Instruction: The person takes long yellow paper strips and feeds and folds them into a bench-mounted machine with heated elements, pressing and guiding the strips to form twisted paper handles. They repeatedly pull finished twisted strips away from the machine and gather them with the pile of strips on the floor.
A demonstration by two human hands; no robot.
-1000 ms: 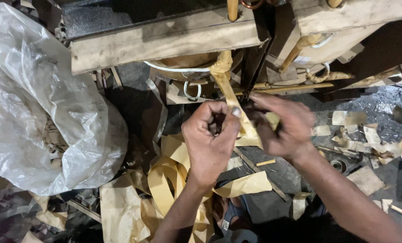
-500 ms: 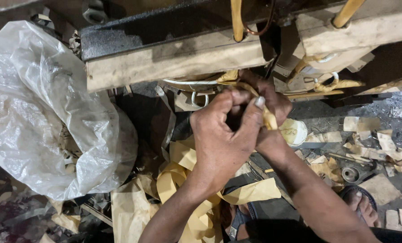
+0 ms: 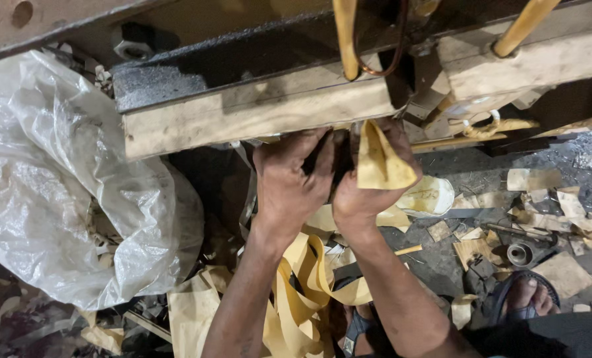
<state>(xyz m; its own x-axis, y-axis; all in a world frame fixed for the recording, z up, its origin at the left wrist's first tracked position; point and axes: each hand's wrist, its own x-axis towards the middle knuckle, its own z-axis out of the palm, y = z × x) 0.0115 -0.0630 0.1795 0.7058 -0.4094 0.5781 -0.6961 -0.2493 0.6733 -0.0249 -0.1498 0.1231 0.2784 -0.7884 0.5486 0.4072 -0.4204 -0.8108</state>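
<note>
Both my hands reach up under the edge of a worn wooden beam [image 3: 256, 116]. My right hand [image 3: 365, 189] grips a yellowish paper strip [image 3: 377, 162] that folds over its fingers. My left hand [image 3: 289, 182] presses close beside it, fingers curled against something dark between the hands; what it holds is hidden. Below my wrists, long loops of the same yellow strip [image 3: 302, 292] lie tangled on the floor.
A big crumpled clear plastic bag [image 3: 64, 192] fills the left. Yellow rods [image 3: 346, 36] pass up through the machine frame. Paper scraps [image 3: 554, 199], a small metal ring [image 3: 521, 253] and a sandalled foot [image 3: 525, 295] lie at the right on the dark floor.
My two hands rose from the floor area up to the underside of the beam, carrying the yellow strip. The view shifted closer to the machine.
</note>
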